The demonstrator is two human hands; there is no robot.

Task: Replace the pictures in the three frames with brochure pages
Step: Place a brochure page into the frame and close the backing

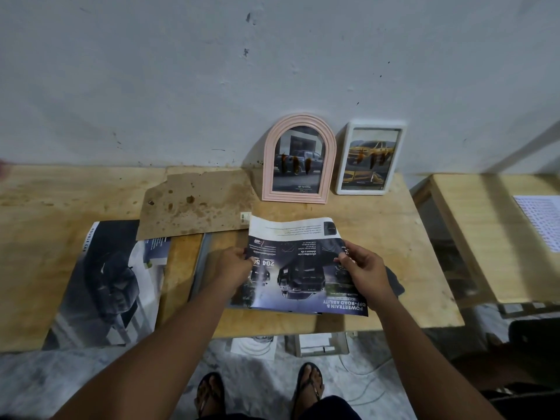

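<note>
Both hands pinch the brochure page [303, 268]: the left hand [235, 266] grips its 9 o'clock edge and the right hand [365, 269] its 3 o'clock edge, equally near. It hovers low over the wooden table [378, 225]. Its long axis seems to run 12 to 6, with the inverted headline at 6. The pink arched frame [295, 195] and white frame [341, 159] stand at 12. A grey edge [198, 268], possibly the third frame, shows at 9.
</note>
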